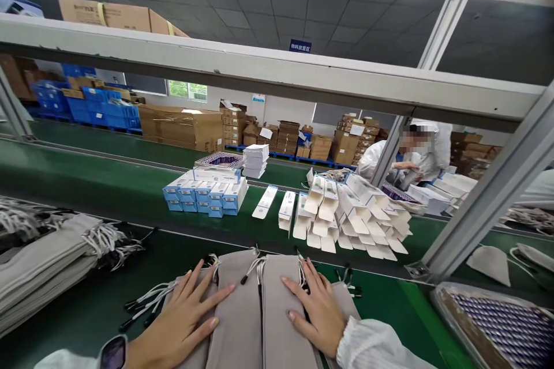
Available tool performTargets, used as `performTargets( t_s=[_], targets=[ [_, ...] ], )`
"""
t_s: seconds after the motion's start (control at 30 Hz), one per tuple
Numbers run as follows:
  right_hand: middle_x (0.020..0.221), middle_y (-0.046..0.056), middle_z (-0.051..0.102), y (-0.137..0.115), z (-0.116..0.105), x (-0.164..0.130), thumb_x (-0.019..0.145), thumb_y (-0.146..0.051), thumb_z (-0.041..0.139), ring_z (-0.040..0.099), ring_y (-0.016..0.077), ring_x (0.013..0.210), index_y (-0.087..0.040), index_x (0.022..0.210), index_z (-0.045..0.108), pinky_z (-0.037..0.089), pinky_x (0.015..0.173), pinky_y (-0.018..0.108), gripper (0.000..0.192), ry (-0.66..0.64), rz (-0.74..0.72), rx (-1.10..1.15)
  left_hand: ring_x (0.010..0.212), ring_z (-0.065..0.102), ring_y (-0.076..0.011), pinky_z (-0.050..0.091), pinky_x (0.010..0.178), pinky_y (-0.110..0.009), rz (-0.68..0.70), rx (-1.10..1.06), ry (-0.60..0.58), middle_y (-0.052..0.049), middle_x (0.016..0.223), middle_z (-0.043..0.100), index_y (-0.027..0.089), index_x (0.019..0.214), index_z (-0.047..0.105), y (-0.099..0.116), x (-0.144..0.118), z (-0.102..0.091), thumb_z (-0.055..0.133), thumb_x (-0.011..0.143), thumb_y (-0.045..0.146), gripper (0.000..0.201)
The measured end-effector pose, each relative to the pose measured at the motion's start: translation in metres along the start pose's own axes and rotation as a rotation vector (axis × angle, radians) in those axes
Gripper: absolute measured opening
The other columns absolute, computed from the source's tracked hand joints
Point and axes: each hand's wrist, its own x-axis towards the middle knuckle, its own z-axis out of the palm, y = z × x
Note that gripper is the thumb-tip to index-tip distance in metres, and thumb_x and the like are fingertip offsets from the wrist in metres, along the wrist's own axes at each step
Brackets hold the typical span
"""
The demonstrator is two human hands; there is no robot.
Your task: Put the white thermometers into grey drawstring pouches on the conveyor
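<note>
Two grey drawstring pouches (238, 311) lie side by side in front of me, white cords and black cord ends at their far edge. More pouches spread out beneath them on both sides. My left hand (182, 317) rests on the left pouches with its fingers spread. On the right-hand pouch (277, 300), my right hand (318, 311) presses along the outer edge, fingers also apart. Neither hand grips anything. The parts of the pouches under my palms are hidden.
A thick stack of grey pouches (47, 271) lies at left. Beyond the pouches stand closed blue-and-white boxes (208, 193) and a pile of open white boxes (346, 213). A tray (450, 323) of small striped items sits at right, near a metal post (476, 202). A co-worker (407, 155) works opposite.
</note>
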Motion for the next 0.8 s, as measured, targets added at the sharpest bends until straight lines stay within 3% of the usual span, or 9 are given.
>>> performTargets(
  t_s=[0.1, 0.2, 0.27, 0.37, 0.47, 0.57, 0.7, 0.8],
  targets=[
    [0.143, 0.002, 0.003, -0.004, 0.003, -0.002, 0.082, -0.049, 0.029, 0.006, 0.0301, 0.129, -0.04, 0.131, 0.018, 0.023, 0.095, 0.054, 0.051, 0.029, 0.064, -0.001, 0.126, 0.011, -0.0366, 0.031, 0.092, -0.054, -0.012, 0.012, 0.104, 0.003, 0.142, 0.011, 0.045, 0.123, 0.031, 0.009, 0.003, -0.007, 0.035, 0.081, 0.053, 0.043],
    [0.143, 0.003, 0.008, 0.003, 0.001, -0.005, 0.085, -0.045, 0.025, 0.014, 0.0265, 0.129, -0.034, 0.133, 0.016, 0.027, 0.096, 0.049, 0.05, 0.064, 0.096, 0.042, 0.126, 0.005, -0.0397, 0.031, 0.092, -0.054, 0.045, 0.011, 0.224, 0.004, 0.143, -0.005, 0.04, 0.122, 0.04, 0.021, 0.015, -0.029, 0.038, 0.081, 0.05, 0.041],
    [0.142, 0.004, 0.015, 0.015, -0.002, -0.013, 0.086, -0.042, 0.024, 0.018, 0.0246, 0.128, -0.03, 0.133, 0.022, 0.027, 0.098, 0.046, 0.049, 0.082, 0.085, 0.037, 0.127, 0.006, -0.0372, 0.027, 0.096, -0.052, 0.096, -0.007, 0.296, 0.002, 0.143, -0.009, 0.033, 0.122, 0.042, 0.036, 0.027, -0.046, 0.036, 0.084, 0.044, 0.04],
    [0.139, 0.003, 0.022, 0.04, -0.003, -0.032, 0.085, -0.044, 0.027, 0.017, 0.0261, 0.128, -0.031, 0.13, 0.03, 0.021, 0.1, 0.049, 0.047, 0.058, 0.078, -0.055, 0.128, 0.014, -0.0307, 0.026, 0.1, -0.046, 0.322, -0.091, 0.241, -0.002, 0.144, -0.001, 0.027, 0.126, 0.037, 0.065, 0.048, -0.056, 0.032, 0.087, 0.039, 0.042],
    [0.138, 0.003, 0.026, 0.065, -0.002, -0.045, 0.084, -0.048, 0.025, 0.018, 0.0266, 0.128, -0.031, 0.129, 0.033, 0.022, 0.1, 0.05, 0.049, 0.027, 0.178, -0.127, 0.128, 0.014, -0.03, 0.022, 0.1, -0.049, 0.58, -0.183, 0.079, -0.006, 0.143, 0.009, 0.027, 0.131, 0.027, 0.095, 0.067, -0.041, 0.032, 0.085, 0.046, 0.05],
    [0.135, 0.006, 0.033, 0.081, 0.002, -0.036, 0.084, -0.05, 0.022, 0.024, 0.0258, 0.126, -0.024, 0.126, 0.04, 0.025, 0.099, 0.046, 0.053, 0.053, 0.311, -0.148, 0.127, 0.015, -0.0329, 0.017, 0.099, -0.055, 0.67, -0.226, -0.05, -0.008, 0.141, 0.017, 0.027, 0.13, 0.03, 0.114, 0.077, -0.014, 0.035, 0.08, 0.053, 0.057],
    [0.13, 0.013, 0.039, 0.076, 0.01, 0.009, 0.085, -0.048, 0.02, 0.033, 0.0275, 0.121, -0.016, 0.123, 0.043, 0.028, 0.096, 0.046, 0.055, 0.198, 0.456, -0.139, 0.127, 0.013, -0.0329, 0.012, 0.101, -0.053, 0.685, -0.26, -0.011, -0.006, 0.14, 0.021, 0.027, 0.128, 0.035, 0.122, 0.077, 0.008, 0.038, 0.078, 0.053, 0.056],
    [0.127, 0.015, 0.041, 0.06, 0.013, 0.041, 0.086, -0.042, 0.023, 0.036, 0.0264, 0.119, -0.014, 0.122, 0.043, 0.028, 0.095, 0.044, 0.05, 0.238, 0.429, -0.045, 0.127, 0.016, -0.0313, 0.013, 0.101, -0.051, 0.751, -0.262, -0.002, -0.006, 0.139, 0.025, 0.028, 0.127, 0.036, 0.122, 0.074, 0.011, 0.037, 0.079, 0.052, 0.053]
  ],
)
